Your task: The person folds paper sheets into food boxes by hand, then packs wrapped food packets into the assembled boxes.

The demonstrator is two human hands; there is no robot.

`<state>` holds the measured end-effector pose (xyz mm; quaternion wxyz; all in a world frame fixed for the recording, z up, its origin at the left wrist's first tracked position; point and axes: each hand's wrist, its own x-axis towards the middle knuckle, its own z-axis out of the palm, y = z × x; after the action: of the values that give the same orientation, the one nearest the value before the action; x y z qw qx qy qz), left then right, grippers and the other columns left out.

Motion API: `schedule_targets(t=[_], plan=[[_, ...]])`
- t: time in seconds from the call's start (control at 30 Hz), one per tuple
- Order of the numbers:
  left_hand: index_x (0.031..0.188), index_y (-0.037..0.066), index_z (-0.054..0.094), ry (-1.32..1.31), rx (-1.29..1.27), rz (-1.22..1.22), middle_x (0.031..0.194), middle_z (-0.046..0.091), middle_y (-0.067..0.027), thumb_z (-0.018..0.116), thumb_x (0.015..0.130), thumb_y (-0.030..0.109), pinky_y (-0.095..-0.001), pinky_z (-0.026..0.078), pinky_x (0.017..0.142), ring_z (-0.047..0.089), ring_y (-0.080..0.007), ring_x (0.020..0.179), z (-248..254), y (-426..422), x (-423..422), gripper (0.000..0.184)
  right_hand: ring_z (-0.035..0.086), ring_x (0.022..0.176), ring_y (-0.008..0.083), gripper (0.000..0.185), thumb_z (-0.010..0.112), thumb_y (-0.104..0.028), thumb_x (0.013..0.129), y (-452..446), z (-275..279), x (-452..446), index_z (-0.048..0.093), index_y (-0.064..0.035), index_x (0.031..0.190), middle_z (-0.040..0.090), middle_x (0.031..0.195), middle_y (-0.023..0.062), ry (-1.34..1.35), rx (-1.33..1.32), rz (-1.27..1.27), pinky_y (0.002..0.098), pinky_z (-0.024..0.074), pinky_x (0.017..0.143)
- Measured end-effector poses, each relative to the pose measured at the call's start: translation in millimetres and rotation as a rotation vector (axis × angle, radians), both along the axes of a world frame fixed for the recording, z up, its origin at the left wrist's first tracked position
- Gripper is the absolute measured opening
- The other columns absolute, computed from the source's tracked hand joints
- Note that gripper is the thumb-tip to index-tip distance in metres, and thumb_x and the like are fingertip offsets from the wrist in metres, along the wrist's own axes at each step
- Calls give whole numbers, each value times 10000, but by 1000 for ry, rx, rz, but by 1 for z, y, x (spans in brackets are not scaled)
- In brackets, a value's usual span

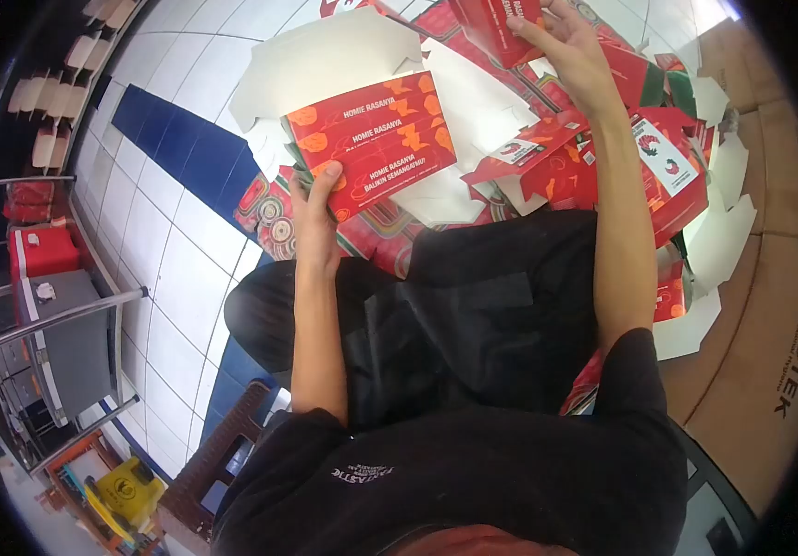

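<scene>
Left hand (318,211): grips overlapping red cartons (389,148) by their left edge, thumb on top, apparently to align them.
Right hand (567,51): pinches a red box (491,30) farther forward, thumb likely steadying its face.

Left hand (318,218), as I observe it, grips with the thumb (327,183) uppermost, left forearm (319,324) directed forward. Right hand (573,56) grips farther out, right forearm (628,213) extended, wrist (605,113) angled inward.

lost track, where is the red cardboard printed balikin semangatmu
In the head view, the red cardboard is left of upper centre, held by the left hand at its lower-left corner.
</scene>
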<state>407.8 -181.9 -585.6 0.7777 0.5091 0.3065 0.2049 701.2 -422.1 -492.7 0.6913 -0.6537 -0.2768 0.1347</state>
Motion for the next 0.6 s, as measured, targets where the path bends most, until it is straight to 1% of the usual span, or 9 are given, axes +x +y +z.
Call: schedule_targets(t=[0.07,0.1,0.17,0.23,0.37,0.43,0.47,0.57,0.6], plan=[[1547,-6,438,19,61,18,1427,639,-143,839,947,363,-419,496,1123,637,-217,1308,-4,1,0,811,745,1030,365,410,794,-187,982,2,27,-31,652,-83,1352,784,1147,143,38,-66,63,459,582,964],[1573,-36,379,41,122,32,1427,620,-170,869,925,327,-406,498,1119,624,-223,1315,-5,1,0,889,745,1030,365,410,794,-187,982,7,24,-35,652,-83,1352,784,1147,143,35,-64,67,459,582,964],[1589,-62,308,42,169,22,1463,570,-209,911,887,317,-406,475,1149,599,-263,1339,-1,-2,0,999,707,1196,208,539,809,-223,995,16,6,-42,626,27,1436,751,1293,113,-250,48,256,380,545,1076],[1605,-88,238,43,215,5,1499,520,-247,953,849,308,-406,452,1178,574,-303,1363,0,-5,1,1113,714,1125,164,295,707,-100,1053,31,-7,-53,670,-31,1338,763,1219,70,-291,77,286,355,555,989],[1599,-99,221,89,524,4,1548,455,-283,1012,764,335,-430,397,1221,514,-339,1417,-1,-11,-1,1230,714,1026,166,174,702,-131,1032,45,-17,-65,650,-51,1177,742,1070,75,-436,-114,322,371,551,886],[1596,-103,222,138,642,8,1560,438,-292,1026,739,356,-435,385,1229,496,-349,1432,1,-13,0,1262,704,1042,170,210,690,-57,1003,45,-17,-64,671,-25,1210,708,1119,49,-532,-313,373,356,544,961],[1594,-104,221,99,626,18,1553,443,-292,1033,721,365,-437,387,1227,495,-351,1433,1,-13,0,1281,708,1053,212,242,674,-73,983,44,-20,-63,663,-11,1217,714,1094,78,-551,-333,405,372,542,992],[1591,-104,220,69,681,26,1528,454,-286,1038,691,365,-444,394,1218,499,-358,1426,4,-14,2,1303,712,1080,242,269,689,-112,997,48,-19,-75,668,-8,1245,731,1078,80,-506,-144,429,381,540,1028],[1590,-102,221,79,749,24,1510,462,-281,1036,680,356,-448,400,1212,505,-363,1416,6,-16,2,1305,712,1107,222,347,721,-186,1024,51,-16,-83,677,-1,1314,753,1126,79,-418,-127,399,379,547,1039]])
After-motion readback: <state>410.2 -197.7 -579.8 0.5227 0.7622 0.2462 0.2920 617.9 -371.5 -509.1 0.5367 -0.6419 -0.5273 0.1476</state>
